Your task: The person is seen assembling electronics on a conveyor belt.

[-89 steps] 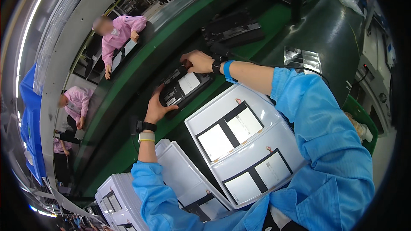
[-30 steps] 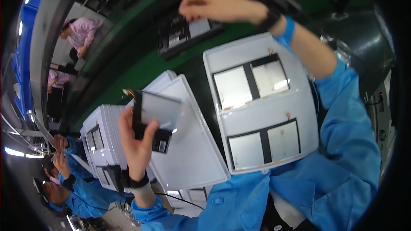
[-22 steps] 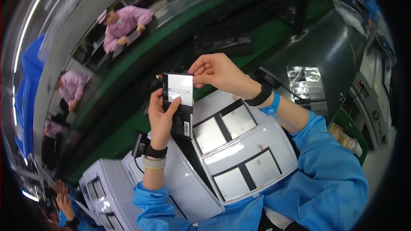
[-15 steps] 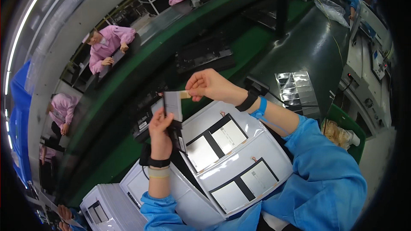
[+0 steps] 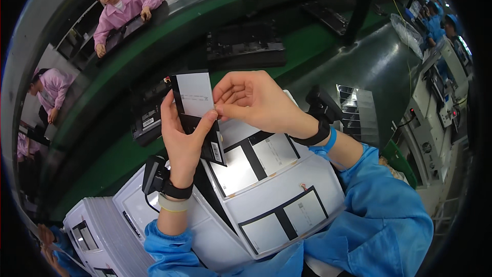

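A flat battery pack (image 5: 196, 92), white cells in a black frame with a small red wire at its top left corner, is held up tilted over a white tray. My left hand (image 5: 180, 136) is closed on it, thumb across the front near the lower part and fingers behind. At the pack's right edge, my right hand (image 5: 251, 100) is closed in a pinch, thumb and forefinger against the edge; its other fingers are curled. More battery packs (image 5: 282, 215) lie in the white plastic tray (image 5: 328, 174) beneath my hands.
Stacked white trays (image 5: 97, 210) stand at the lower left. Black laptop bases (image 5: 246, 43) sit on the green conveyor ahead. A sheet of silvery labels (image 5: 356, 110) lies on the right, near a green bin (image 5: 392, 154). People in pink work across the line.
My right hand held a tan strip at the pack's upper edge; that strip is now out of sight. The pack has turned to face me more, and my view has shifted.
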{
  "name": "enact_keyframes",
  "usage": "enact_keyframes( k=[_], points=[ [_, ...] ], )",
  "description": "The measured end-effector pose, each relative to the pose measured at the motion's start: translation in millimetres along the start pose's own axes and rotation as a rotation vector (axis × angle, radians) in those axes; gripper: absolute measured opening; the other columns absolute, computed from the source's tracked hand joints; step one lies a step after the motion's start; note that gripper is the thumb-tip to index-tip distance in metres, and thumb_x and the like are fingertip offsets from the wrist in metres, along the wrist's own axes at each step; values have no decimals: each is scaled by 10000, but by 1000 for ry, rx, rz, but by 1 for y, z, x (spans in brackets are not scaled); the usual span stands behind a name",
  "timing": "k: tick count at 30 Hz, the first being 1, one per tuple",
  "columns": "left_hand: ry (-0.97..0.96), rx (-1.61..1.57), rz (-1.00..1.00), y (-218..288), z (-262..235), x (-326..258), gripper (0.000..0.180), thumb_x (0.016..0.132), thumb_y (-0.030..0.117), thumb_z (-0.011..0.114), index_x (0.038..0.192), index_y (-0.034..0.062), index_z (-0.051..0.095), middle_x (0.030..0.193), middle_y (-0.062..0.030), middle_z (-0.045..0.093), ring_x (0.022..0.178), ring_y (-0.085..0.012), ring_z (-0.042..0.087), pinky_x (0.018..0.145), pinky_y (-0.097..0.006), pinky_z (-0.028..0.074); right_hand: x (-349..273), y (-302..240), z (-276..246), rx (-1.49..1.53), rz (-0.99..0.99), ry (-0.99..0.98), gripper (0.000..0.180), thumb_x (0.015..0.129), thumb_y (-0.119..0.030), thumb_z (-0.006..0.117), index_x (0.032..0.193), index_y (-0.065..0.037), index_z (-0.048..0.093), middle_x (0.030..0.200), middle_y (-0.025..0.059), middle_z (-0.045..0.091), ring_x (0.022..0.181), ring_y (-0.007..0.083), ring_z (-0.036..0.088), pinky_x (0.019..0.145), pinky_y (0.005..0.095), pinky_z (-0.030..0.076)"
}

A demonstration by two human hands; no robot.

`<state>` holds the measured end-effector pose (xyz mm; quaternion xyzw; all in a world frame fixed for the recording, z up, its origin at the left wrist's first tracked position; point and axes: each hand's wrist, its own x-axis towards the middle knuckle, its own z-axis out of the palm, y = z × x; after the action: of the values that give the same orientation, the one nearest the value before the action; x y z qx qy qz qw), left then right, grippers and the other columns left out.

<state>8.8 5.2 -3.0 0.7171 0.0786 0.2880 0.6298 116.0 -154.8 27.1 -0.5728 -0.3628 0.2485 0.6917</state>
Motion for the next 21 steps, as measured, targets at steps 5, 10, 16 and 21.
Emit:
enact_keyframes(
  k=[5,10,16,21],
  points=[
    [-89,-43,35,11,3,-3,779,812,21,801,1436,-47,340,1296,-160,574,1200,-207,565,1058,-334,432,11,15,-14,-46,-51,33,152,847,-47,755,932,55,680,779,45,691,738,76,670,681,210,546],
    [-3,-140,-8,11,-3,-1,720,883,88,731,1455,-55,317,1332,-183,564,1180,-242,600,1062,-370,443,7,9,-13,-227,-79,14,112,900,4,655,1001,50,671,866,47,698,827,67,668,763,205,550],
    [16,-84,18,3,0,-2,811,831,87,794,1462,-57,305,1359,-187,528,1260,-237,526,1113,-358,377,-8,-16,5,-9,3,-27,191,930,-41,698,1091,60,677,1004,116,722,913,137,702,831,256,586],
    [-62,-127,21,5,-3,-1,880,819,97,814,1497,-57,275,1403,-195,496,1302,-248,501,1127,-363,367,-6,-12,-4,28,-40,-119,247,925,-69,725,1129,61,676,1014,119,726,914,140,704,839,258,582]
  ],
)
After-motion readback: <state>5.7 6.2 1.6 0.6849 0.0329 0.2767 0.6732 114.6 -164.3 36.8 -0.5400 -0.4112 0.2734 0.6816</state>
